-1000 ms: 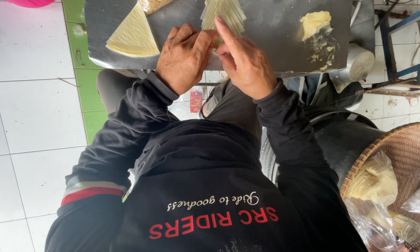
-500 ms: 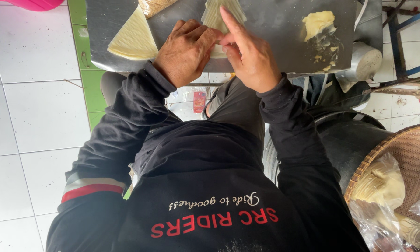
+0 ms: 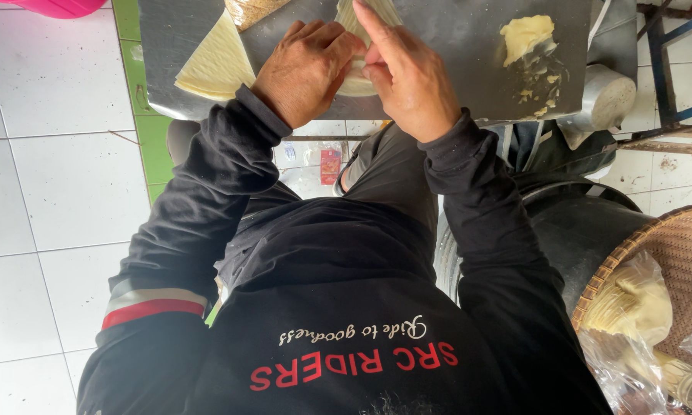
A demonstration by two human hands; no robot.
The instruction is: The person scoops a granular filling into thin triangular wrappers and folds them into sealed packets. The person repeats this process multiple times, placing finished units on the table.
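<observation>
Pinching one pale wrapper (image 3: 359,77) on the metal tray (image 3: 454,46), both hands (image 3: 361,69) are closed around it.

Your left hand (image 3: 304,69) is curling knuckles-up, fingers bent; your right hand (image 3: 407,73) is pressing against it, forefinger extended, both arms reaching forward.

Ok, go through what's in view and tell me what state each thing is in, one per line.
Left hand: knuckles up, curled on the wrapper.
Right hand: forefinger out, pinching the wrapper.
Wrapper: pale, partly folded between both hands.
Triangle stack: flat on the metal tray, untouched.
Filling: yellow lump, crumbs beside it.
Basket: holds clear bags.
</observation>
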